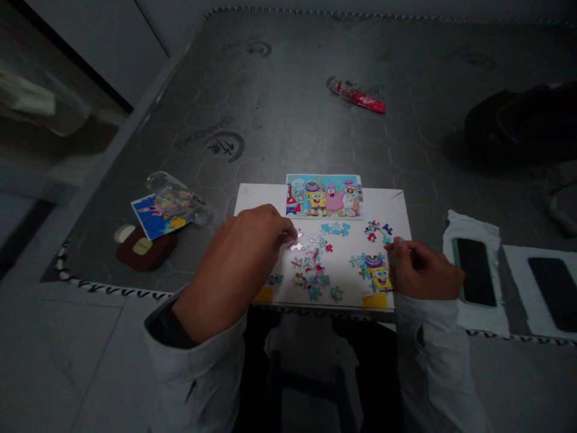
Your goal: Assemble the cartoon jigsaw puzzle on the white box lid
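A white board (pixel 256 195) carries loose and joined jigsaw pieces. My left hand (pixel 243 255) reaches over its left side, fingertips pinched at a pale puzzle piece (pixel 299 235). My right hand (pixel 426 270) is at the board's right edge, thumb and forefinger closed on a small puzzle piece (pixel 388 246), mostly covered. Just left of that hand lies a joined section (pixel 381 276) with a yellow cartoon face. Loose pink and blue pieces (pixel 313 264) are scattered mid-board. A joined blue strip (pixel 336 229) sits below the picture card (pixel 324 197), and a curved cluster (pixel 377 231) lies right of it.
Left of the board are a clear plastic bottle (pixel 174 192), a blue picture card (pixel 155 225) and a brown case (pixel 146 252). A red wrapper (pixel 360 99) lies farther back. Two phones (pixel 474 270) rest on white tissue at right; a dark bag-like object (pixel 518 126) stands behind.
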The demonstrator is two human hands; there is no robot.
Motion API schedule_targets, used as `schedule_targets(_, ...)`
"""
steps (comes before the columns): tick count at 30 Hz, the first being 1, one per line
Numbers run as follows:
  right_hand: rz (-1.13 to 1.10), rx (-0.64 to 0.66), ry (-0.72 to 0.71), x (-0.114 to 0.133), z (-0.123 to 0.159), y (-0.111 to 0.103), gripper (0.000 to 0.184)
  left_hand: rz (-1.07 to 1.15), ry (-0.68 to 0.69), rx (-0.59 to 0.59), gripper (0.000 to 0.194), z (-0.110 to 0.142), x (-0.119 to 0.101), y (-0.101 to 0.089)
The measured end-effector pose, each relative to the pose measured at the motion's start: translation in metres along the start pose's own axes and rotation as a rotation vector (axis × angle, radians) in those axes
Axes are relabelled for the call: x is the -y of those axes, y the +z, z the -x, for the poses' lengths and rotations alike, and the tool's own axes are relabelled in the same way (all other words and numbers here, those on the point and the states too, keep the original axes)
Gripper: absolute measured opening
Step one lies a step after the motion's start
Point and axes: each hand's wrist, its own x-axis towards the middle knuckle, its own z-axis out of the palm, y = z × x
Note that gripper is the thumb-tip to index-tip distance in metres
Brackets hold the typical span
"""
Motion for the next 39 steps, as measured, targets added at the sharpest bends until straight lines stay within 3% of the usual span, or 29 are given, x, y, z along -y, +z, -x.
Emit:
schedule_targets(14,-0.026,0.000,-0.001,-0.002,0.000,0.001,0.044,-0.007,-0.073,0.147,0.021,0.009,-0.001,0.003)
schedule_targets(39,-0.042,-0.033,-0.024,-0.004,0.000,0.003,0.041,-0.101,-0.158,0.189,0.015,-0.001,-0.001,0.012)
